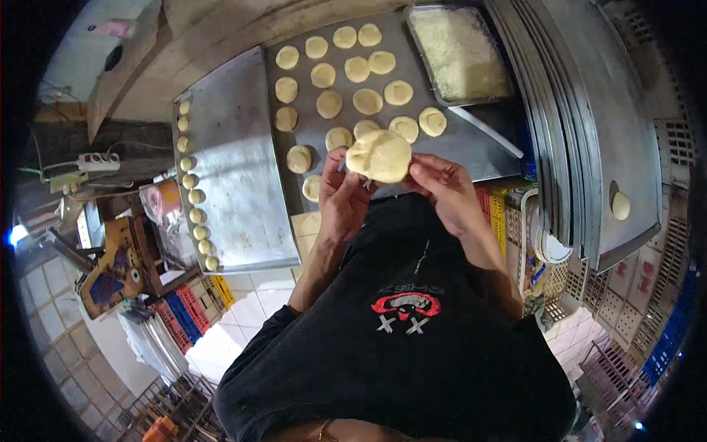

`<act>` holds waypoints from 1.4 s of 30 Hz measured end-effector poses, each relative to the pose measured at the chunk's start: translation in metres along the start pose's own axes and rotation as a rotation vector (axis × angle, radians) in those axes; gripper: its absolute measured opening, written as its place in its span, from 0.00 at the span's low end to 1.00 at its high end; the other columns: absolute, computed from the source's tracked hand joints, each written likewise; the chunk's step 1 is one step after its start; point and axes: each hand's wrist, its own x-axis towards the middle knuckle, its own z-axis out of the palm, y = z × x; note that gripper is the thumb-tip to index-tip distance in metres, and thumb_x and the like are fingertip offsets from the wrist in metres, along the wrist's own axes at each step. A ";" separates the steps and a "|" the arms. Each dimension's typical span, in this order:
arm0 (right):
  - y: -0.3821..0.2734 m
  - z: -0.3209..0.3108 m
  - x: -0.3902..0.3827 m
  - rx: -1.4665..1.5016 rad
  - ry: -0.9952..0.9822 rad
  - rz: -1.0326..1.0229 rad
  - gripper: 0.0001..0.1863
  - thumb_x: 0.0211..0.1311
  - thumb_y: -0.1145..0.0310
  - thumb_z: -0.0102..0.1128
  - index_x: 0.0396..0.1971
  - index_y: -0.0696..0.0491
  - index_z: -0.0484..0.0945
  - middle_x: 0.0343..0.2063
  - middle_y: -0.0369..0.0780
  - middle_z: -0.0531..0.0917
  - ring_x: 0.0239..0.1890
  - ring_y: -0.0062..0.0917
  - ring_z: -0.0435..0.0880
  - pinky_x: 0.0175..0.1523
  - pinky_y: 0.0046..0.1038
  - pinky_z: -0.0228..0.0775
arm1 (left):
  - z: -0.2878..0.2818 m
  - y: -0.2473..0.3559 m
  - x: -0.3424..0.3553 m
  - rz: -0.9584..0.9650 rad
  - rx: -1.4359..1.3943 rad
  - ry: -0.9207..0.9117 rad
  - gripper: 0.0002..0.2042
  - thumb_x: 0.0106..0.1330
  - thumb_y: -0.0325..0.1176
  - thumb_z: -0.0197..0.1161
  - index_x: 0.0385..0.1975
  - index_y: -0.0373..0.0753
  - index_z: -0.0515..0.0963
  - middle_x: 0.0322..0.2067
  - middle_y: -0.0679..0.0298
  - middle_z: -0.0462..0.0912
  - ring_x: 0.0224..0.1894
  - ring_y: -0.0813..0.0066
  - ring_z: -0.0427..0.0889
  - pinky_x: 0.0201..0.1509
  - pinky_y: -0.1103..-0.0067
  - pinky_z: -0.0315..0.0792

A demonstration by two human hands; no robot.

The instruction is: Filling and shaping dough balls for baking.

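Black shirt (412, 346) fills the lower frame, closest to the lens, with a red and white print on the chest. Above it, dough piece (380, 155) held up between both hands, over the near edge of the dark baking tray (471, 151). Left hand (341, 193) grips the dough from its left and underside, fingers curled up around it. Right hand (444, 186) pinches the dough's right edge, thumb and fingertips closed on it. Dough is pale yellow, rounded, with a dent on top.

Beyond the dough, flat dough discs (357, 70) lie in loose rows on that tray, some just behind the held piece. Metal pan of shredded white filling (458, 51) sits at the tray's far right. To the left, a second tray (232, 169) carries a line of small dough balls (193, 180) along its left edge. One lone dough ball (621, 205) rests on stacked trays (589, 118) at right.
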 end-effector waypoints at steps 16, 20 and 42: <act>-0.051 0.070 -0.013 -0.541 0.311 -0.907 0.20 0.46 0.74 0.75 0.42 0.59 0.81 0.34 0.41 0.83 0.37 0.23 0.82 0.42 0.22 0.75 | 0.057 0.030 0.019 0.618 0.478 -0.316 0.24 0.66 0.28 0.57 0.60 0.29 0.62 0.62 0.47 0.66 0.64 0.58 0.67 0.67 0.68 0.59; -0.073 0.081 -0.024 -0.890 0.112 -1.011 0.27 0.44 0.74 0.76 0.48 0.59 0.79 0.43 0.43 0.83 0.45 0.28 0.82 0.48 0.28 0.75 | 0.036 0.046 0.024 0.313 0.352 -0.355 0.22 0.70 0.35 0.57 0.58 0.29 0.66 0.56 0.54 0.74 0.60 0.65 0.71 0.64 0.69 0.65; -0.109 0.066 -0.049 -0.324 -0.131 -0.235 0.21 0.44 0.79 0.76 0.42 0.59 0.81 0.29 0.35 0.82 0.32 0.15 0.80 0.39 0.17 0.75 | 0.065 0.094 0.015 0.634 1.022 -0.714 0.36 0.48 0.34 0.77 0.58 0.27 0.71 0.56 0.44 0.75 0.56 0.56 0.77 0.59 0.69 0.70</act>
